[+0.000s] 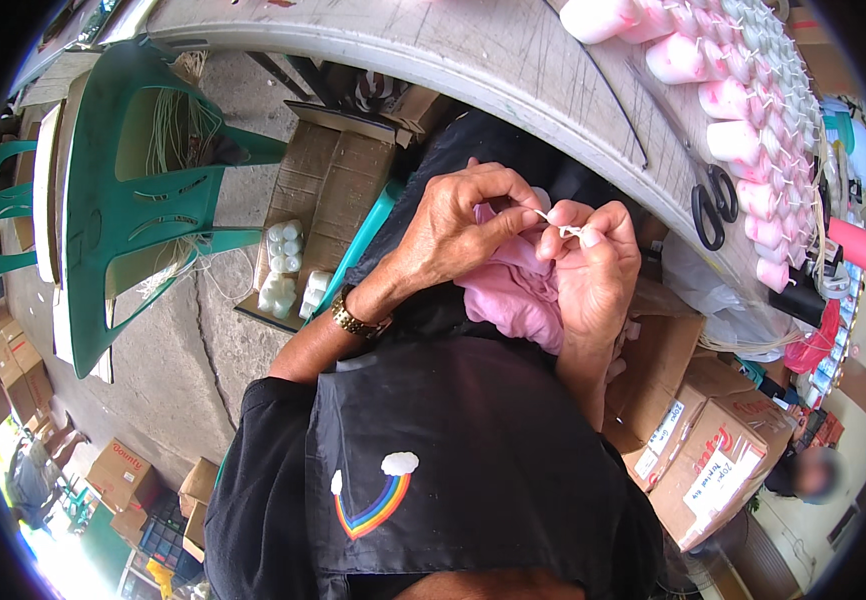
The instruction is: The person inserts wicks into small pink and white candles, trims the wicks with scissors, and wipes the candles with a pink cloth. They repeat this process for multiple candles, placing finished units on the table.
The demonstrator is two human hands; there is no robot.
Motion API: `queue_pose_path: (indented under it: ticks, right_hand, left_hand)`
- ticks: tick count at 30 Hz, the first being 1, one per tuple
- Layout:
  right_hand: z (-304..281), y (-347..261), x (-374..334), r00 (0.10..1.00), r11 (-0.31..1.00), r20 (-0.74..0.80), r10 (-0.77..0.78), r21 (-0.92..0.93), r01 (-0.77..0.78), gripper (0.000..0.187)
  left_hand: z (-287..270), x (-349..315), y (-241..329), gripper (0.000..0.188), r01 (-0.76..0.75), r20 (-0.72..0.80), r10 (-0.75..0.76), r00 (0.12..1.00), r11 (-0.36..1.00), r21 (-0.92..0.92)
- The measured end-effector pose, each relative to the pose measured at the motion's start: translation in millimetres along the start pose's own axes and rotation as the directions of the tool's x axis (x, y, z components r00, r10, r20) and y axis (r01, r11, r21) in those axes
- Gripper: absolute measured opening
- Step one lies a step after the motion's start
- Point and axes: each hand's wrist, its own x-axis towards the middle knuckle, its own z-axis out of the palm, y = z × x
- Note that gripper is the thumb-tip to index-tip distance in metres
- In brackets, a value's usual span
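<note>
Both hands are raised over my lap, close together. A thin white string (571, 231) runs between their fingertips, with a small loop or knot at the right-hand end. My left hand (478, 215), with a gold-coloured watch on the wrist, pinches one end between thumb and forefinger. My right hand (598, 268) closes its thumb and fingers on the looped part. A crumpled pink cloth (515, 290) lies on my lap beneath and between the hands. Part of a pale rounded thing shows behind the left fingers; its kind is hidden.
Pink-and-white candle-like pieces (738, 140) with white strings stand in rows on the worn table (513, 60). Black-handled scissors (715, 207) lie at its edge. An open carton (328, 175) holds white cylinders (283, 250). A green chair (143, 190) stands left, cardboard boxes (718, 450) right.
</note>
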Motion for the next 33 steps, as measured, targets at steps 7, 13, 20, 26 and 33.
queue_pose_path:
  ticks: [7,13,20,26,33]
  right_hand:
    - [-6.4,1.5,1.0,1.000,0.993,0.009,0.016,0.115,-0.017,0.006]
    - [-6.2,0.2,0.0,0.999,0.995,-0.029,-0.020,0.099,0.023,0.006]
    - [0.1,0.6,-1.0,0.994,0.994,-0.028,-0.106,0.025,0.107,0.007]
    - [1.4,-14.5,-6.7,0.985,0.811,-0.106,-0.137,-0.582,0.051,0.012]
    - [-7.2,-14.7,-22.6,0.971,0.043,0.240,-0.026,-0.970,0.241,0.018]
  left_hand:
    - [-2.0,0.2,-6.2,0.006,0.023,-0.016,-0.024,1.000,0.998,-0.059]
    - [-5.8,0.2,-8.6,0.006,0.007,-0.034,-0.008,0.999,1.000,-0.026]
    - [-7.2,4.1,-12.6,0.006,-0.088,-0.140,0.113,0.984,0.981,0.173]
    - [-13.7,2.8,-8.0,0.007,0.202,-0.118,-0.224,0.967,0.963,-0.178]
    - [-8.2,3.3,-2.9,0.013,0.050,-0.053,-0.058,0.997,0.988,-0.147]
